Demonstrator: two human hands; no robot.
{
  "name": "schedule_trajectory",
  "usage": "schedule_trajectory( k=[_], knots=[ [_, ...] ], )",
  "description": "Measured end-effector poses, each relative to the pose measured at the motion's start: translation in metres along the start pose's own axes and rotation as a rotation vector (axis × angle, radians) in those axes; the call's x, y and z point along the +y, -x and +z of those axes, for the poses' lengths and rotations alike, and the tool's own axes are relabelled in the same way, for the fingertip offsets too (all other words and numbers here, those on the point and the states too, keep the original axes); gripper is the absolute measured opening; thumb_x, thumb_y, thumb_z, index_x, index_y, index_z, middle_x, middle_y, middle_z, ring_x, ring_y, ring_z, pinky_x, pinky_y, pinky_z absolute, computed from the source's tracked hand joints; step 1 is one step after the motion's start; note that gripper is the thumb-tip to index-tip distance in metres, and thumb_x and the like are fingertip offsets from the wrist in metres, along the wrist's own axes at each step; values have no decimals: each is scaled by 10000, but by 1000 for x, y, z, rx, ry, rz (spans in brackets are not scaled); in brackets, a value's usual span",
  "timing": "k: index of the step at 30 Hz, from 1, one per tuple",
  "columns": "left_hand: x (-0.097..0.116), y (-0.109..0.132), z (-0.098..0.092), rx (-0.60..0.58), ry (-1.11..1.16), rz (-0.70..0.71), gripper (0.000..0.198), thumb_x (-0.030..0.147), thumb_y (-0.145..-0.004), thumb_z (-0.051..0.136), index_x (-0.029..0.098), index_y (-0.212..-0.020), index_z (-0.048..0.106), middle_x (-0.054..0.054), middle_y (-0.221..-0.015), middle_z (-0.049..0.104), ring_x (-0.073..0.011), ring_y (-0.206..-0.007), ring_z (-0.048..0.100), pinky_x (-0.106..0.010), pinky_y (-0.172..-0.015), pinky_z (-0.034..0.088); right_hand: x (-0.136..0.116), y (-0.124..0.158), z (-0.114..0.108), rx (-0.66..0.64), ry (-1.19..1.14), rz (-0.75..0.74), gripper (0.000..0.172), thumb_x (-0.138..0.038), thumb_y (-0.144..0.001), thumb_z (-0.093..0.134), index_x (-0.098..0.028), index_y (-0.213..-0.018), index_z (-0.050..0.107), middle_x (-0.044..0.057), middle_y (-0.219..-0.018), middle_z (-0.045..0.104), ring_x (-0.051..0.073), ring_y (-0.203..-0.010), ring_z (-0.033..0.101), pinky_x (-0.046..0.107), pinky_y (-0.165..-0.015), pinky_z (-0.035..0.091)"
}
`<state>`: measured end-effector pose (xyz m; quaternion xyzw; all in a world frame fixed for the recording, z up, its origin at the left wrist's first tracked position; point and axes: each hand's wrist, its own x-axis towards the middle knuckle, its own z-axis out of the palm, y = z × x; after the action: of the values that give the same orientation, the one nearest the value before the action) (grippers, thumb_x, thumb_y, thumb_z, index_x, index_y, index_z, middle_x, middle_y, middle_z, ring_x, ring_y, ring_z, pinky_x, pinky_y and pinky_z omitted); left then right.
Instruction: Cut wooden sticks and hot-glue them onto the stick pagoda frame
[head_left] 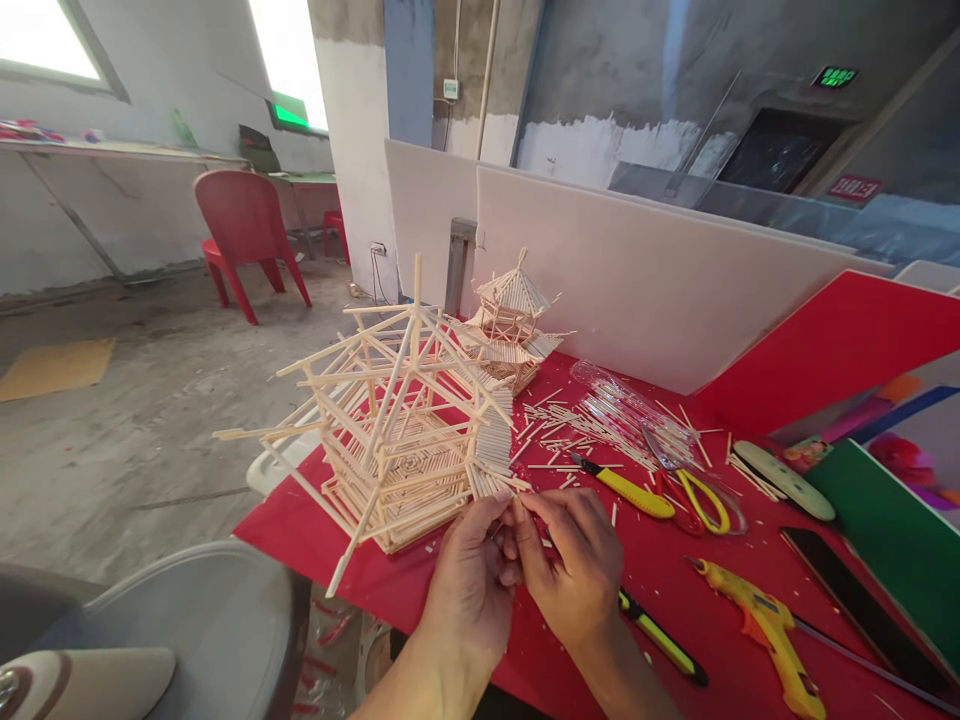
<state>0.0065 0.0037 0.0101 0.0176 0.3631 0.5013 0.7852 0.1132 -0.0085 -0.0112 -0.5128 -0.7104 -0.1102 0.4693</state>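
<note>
A large pavilion model point(416, 400) of thin wooden sticks stands on the red tabletop, its roof frame mostly bare. One section of its roof point(491, 430) is covered with sticks laid side by side. My left hand point(474, 570) and my right hand point(574, 560) meet just in front of that section's lower edge. Both have thumb and fingers pinched together. Whatever is between the fingertips is small and mostly hidden, so I cannot tell what it is. Below my right hand lies a black and yellow-green utility knife point(667, 640), partly covered by it.
Behind stands a smaller finished-looking stick pavilion point(514, 300). To the right lie loose sticks point(555, 425), a plastic bag of sticks point(637, 410), a yellow utility knife point(630, 490), scissors point(701, 500), a yellow glue gun point(765, 620) and a black phone point(862, 600). A grey round stool point(195, 630) is at left.
</note>
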Motion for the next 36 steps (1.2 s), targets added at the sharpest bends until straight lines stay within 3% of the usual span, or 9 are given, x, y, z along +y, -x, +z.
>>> schedule_trajectory(
  k=[10,19,36],
  knots=[
    [1,1,-2,12,73,-27,140,229,-661,699,139,-673,593,28,-570,560,-58,-413,423,-178,-368,233,-1,0,0,-5,-39,-2,169,-121,-873,634,-189,-1023,667,58,-823,656,180,-761,590,330,-688,489],
    [0,2,0,15,34,-24,145,196,-685,686,139,-619,570,34,-480,500,-55,-405,400,-169,-371,225,-1,1,0,-2,-49,-7,192,-108,-862,647,-186,-1036,661,58,-823,654,185,-757,582,334,-682,480],
    [0,0,-2,9,10,-17,175,216,-659,725,142,-644,567,45,-508,503,-46,-414,397,-168,-368,233,-1,1,1,-22,-53,5,157,-99,-864,640,-175,-1002,643,63,-837,652,185,-777,570,334,-701,469]
  ],
)
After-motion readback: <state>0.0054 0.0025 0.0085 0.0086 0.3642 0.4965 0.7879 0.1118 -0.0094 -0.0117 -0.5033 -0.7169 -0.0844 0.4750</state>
